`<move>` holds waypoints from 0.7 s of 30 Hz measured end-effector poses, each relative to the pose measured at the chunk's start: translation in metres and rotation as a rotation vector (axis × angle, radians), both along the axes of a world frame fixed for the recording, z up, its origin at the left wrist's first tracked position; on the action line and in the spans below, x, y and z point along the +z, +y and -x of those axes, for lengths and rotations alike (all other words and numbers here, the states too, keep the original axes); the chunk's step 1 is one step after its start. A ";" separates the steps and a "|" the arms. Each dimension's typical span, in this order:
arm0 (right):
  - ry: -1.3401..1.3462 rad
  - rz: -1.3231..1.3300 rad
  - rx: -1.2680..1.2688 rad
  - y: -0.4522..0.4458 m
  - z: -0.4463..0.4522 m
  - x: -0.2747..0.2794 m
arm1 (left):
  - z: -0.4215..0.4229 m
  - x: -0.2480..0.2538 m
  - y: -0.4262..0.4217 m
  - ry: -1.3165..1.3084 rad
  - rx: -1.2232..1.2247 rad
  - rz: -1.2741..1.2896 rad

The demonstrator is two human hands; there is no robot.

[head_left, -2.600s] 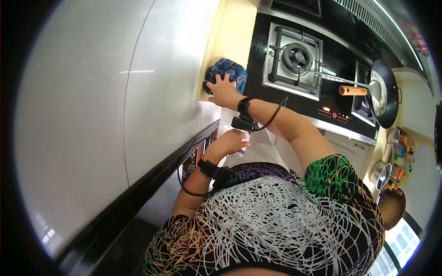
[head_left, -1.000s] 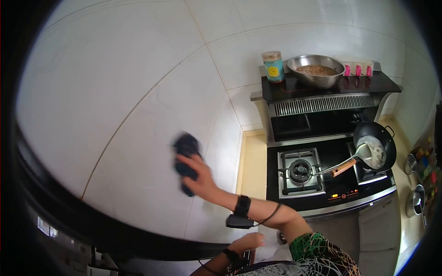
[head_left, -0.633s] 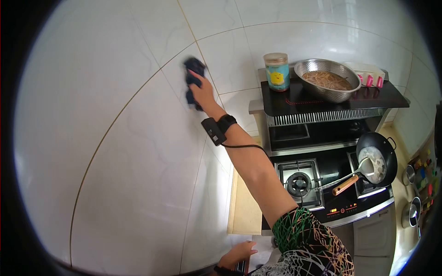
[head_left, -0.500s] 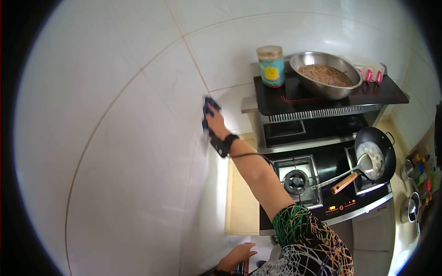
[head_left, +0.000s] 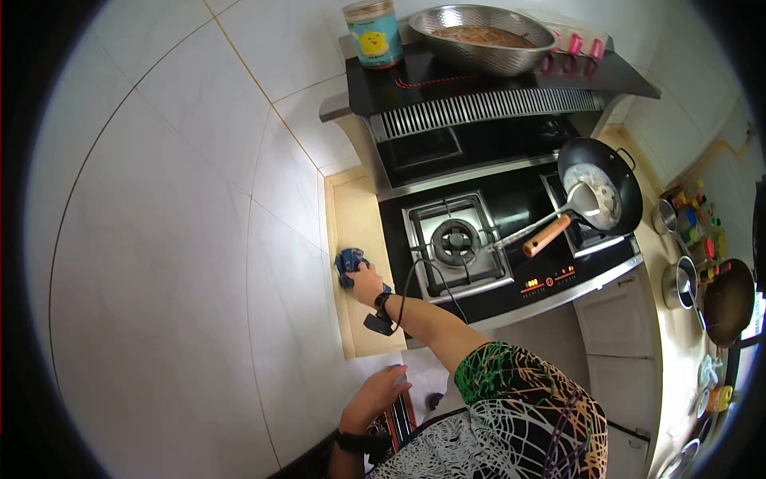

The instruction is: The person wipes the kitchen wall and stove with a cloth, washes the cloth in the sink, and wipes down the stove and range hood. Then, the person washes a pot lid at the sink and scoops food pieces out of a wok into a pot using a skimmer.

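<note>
My right hand is closed on a crumpled dark blue cloth, pressed onto the beige countertop strip between the tiled wall and the stove. A black band with a cable circles that wrist. Lower down, my left hand hangs with nothing in it, fingers stretched out and apart from the counter's front edge. Right of the cloth, the gas stove has a bare left burner.
A black wok with whitish contents and a wooden-handled ladle sits on the right burner. Above, the range hood carries a patterned jar and a metal colander. Pots line the right counter.
My right hand has come down with the cloth from the wall tiles to the countertop beside the stove. My left hand shows more fully. The view has shifted.
</note>
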State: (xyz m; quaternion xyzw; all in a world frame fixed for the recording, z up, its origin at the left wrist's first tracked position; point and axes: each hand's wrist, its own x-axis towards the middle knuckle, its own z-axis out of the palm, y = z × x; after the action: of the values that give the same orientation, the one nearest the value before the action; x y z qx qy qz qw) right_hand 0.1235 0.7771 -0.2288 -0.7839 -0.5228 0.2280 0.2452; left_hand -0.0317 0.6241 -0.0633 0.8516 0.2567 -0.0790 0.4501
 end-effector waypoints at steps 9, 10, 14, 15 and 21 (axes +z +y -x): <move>0.023 0.040 -0.031 -0.131 0.049 0.016 | -0.008 0.025 -0.039 0.076 -0.364 -0.005; 0.025 0.037 -0.026 -0.144 0.050 0.018 | -0.009 0.019 -0.042 0.104 -0.436 0.038; -0.026 0.054 -0.021 -0.192 0.053 0.005 | -0.012 0.015 -0.053 0.123 -0.669 -0.025; -0.042 0.075 -0.017 -0.206 0.053 0.006 | -0.011 0.016 -0.056 0.126 -0.667 -0.025; 0.344 0.283 -0.092 -0.307 0.016 -0.020 | -0.004 0.037 -0.078 -0.020 -0.495 0.118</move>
State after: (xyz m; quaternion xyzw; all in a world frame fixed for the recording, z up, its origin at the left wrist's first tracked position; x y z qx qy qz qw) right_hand 0.1079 0.4699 -0.2490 -0.7830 -0.3999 0.4182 0.2284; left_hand -0.0277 0.5458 -0.0262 0.8614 0.0308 -0.1933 0.4687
